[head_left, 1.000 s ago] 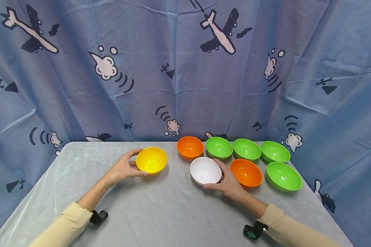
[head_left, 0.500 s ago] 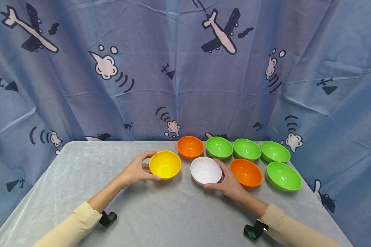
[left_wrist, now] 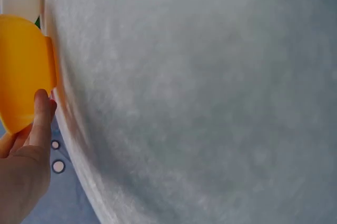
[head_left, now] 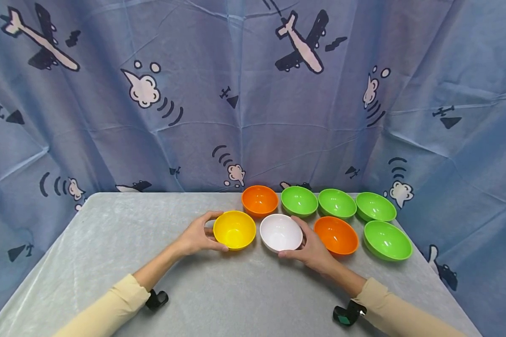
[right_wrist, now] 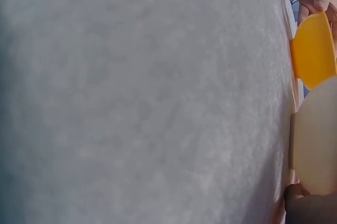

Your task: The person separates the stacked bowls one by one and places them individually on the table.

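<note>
In the head view my left hand point(head_left: 199, 235) grips a yellow bowl point(head_left: 234, 230) from its left side, thumb at the near wall and fingers round the back. Just right of it is a white bowl point(head_left: 280, 233), held at its right side by my right hand point(head_left: 309, 245). A narrow gap separates the two rims. Both bowls are upright. The left wrist view shows the yellow bowl point(left_wrist: 23, 71) side-on with its foot close to the table surface. In the right wrist view the white bowl point(right_wrist: 316, 137) stands nearer than the yellow one.
Behind the white bowl sits an orange bowl point(head_left: 259, 201), followed rightward by a row of green bowls point(head_left: 299, 201). Another orange bowl point(head_left: 336, 236) and a green bowl point(head_left: 387, 240) stand right of my right hand. A patterned blue curtain point(head_left: 194, 93) hangs behind the pale table point(head_left: 219, 295).
My left hand has carried the yellow bowl rightward and slightly nearer, up beside the white bowl. My right hand and the white bowl have stayed in place.
</note>
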The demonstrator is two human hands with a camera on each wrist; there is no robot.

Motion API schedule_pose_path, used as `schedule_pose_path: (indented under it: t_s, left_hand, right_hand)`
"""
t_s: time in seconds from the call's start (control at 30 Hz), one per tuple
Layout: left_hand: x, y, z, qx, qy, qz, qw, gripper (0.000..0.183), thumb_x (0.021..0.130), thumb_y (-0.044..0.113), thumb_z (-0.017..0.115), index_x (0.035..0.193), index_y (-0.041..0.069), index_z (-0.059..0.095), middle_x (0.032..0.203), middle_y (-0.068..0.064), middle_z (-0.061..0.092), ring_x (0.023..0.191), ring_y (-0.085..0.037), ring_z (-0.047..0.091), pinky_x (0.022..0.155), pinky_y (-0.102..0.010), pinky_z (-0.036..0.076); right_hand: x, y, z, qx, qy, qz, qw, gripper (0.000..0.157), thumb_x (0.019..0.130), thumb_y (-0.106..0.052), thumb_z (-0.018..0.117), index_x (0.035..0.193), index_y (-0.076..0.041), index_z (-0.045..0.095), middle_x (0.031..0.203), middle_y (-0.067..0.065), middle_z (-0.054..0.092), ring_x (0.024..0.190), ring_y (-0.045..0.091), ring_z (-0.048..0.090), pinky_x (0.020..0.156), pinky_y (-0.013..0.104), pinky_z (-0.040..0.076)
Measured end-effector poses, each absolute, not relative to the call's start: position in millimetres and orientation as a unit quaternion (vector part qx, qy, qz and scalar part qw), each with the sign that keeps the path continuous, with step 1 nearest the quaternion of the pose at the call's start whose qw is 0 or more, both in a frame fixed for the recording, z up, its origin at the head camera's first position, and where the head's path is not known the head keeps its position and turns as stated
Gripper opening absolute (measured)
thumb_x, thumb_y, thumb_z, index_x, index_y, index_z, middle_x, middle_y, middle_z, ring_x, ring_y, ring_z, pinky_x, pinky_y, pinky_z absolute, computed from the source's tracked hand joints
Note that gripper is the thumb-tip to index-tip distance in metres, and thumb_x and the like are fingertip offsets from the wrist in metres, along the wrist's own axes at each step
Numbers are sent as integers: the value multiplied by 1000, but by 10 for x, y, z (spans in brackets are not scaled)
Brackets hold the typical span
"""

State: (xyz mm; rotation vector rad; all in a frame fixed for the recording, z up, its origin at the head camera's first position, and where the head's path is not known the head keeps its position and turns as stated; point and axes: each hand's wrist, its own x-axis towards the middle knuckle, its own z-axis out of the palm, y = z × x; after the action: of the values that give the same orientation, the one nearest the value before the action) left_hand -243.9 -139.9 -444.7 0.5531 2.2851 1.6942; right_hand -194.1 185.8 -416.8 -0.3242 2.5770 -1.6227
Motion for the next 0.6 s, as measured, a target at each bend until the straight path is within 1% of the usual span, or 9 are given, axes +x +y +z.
schedule_pose_path:
  t_s: [0.13,0.23,0.33,0.4,0.5,0.6]
  left_hand:
    - [-2428,-1370,-4470,189,789,572,119,95,59,15,90,139,6,39,141,-13,37,107,-33,56,79,-32,52]
    - [-2412,-1373,-4470,196,783,578,119,95,60,13,90,139,5,37,141,-14,35,107,-35,55,80,-34,52]
    - [-2394,-1396,-4466,206,778,580,127,98,62,12,89,142,4,32,144,-16,31,110,-38,53,80,-35,52]
    - [-2385,-1415,-4463,215,770,584,137,102,63,11,88,145,3,27,146,-19,26,115,-41,48,82,-37,51]
    - [-2363,-1467,-4416,226,760,591,149,106,67,11,86,148,6,18,148,-20,20,122,-43,40,87,-42,48]
    - [-2331,-1581,-4332,228,757,593,149,103,70,11,84,149,12,17,149,-17,22,126,-41,35,91,-45,45]
  right_hand:
    - [-1941,1872,-4180,-115,836,-535,37,104,64,-22,88,144,1,26,139,20,35,123,34,39,98,48,37]
    - [-1941,1868,-4189,-122,831,-541,35,104,64,-18,88,144,3,25,139,21,35,123,35,38,99,48,36]
    - [-1936,1856,-4194,-127,831,-541,35,104,64,-15,88,144,4,25,139,23,34,123,37,37,99,49,34]
    - [-1942,1858,-4203,-129,827,-545,38,106,63,-13,89,144,3,23,140,23,32,124,38,36,101,49,33]
    - [-1960,1891,-4251,-129,822,-552,42,111,62,-14,89,146,0,19,145,22,25,129,36,30,103,48,28]
    - [-1991,1939,-4320,-134,821,-553,39,112,64,-17,88,148,-4,15,148,19,20,134,32,23,106,47,22]
